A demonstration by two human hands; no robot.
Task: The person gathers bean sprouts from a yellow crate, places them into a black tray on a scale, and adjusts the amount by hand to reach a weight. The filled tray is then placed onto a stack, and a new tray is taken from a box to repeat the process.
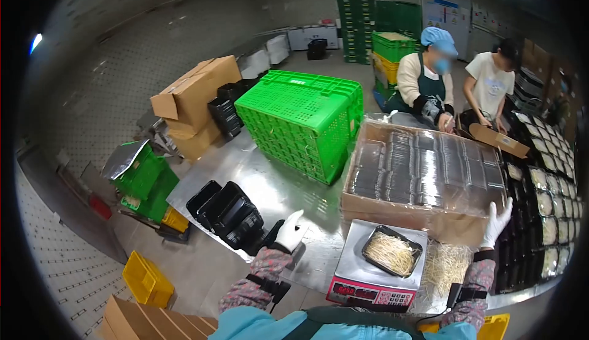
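Note:
My left hand [289, 232], in a white glove, is over the steel table with its fingertips apart. A black plastic tray [272, 234] lies right against its left side, beside stacked black trays [228, 214]. My right hand [496, 224], also gloved, is open with fingers spread at the near right corner of a cardboard box [417, 218] packed with clear plastic lids [423, 165]. Between my hands stands a scale [374, 285] with a red display. On its pan sits a black tray of pale sprout-like strands [392, 252]. More loose strands [451, 266] lie right of the scale.
An upturned green crate [294, 125] stands on the steel table [279, 183]. Filled trays [549, 208] are stacked at right. Two people, one in a blue cap [438, 40], work behind the box. Cartons [196, 94] stand at back left; a yellow crate [147, 278] is on the floor.

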